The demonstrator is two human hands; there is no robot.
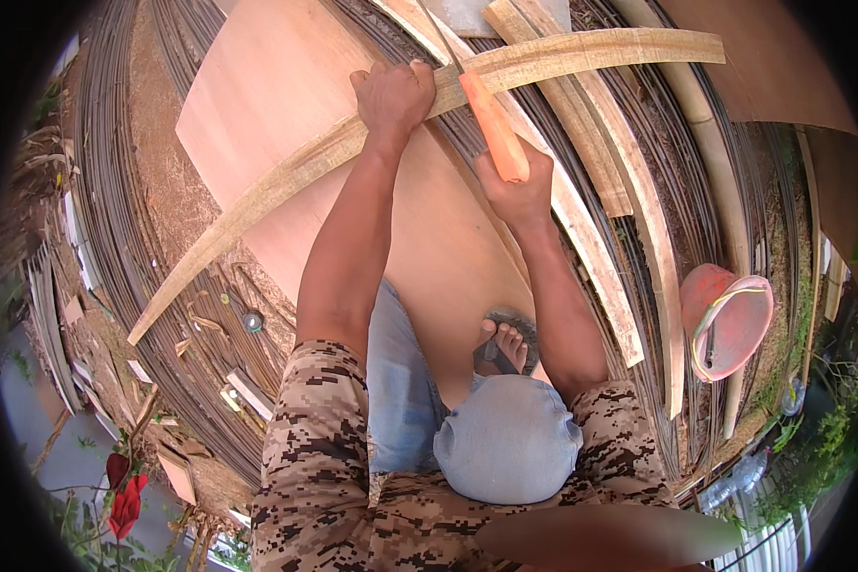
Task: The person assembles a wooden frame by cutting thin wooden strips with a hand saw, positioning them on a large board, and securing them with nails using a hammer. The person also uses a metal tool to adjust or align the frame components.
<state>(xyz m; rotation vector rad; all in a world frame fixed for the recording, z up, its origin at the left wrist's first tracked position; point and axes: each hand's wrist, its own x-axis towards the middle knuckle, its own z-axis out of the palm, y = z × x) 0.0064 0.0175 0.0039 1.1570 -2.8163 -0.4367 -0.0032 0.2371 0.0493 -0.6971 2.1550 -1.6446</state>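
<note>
Head view: our left hand [394,95] grips the bamboo strip [372,143]; right hand [517,186] fisted round knife handle [494,124]. A blade slip along the strip could cut the left fingers.

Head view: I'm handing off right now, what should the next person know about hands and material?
Left hand grips the long bamboo strip lying across the plywood sheet.
Right hand holds the orange-handled knife, blade at the strip's edge.
More strips lie to the right, near a pink hard hat.
Done: cannot tell how far the strip is cut.
Left: the cut in hand.
</note>
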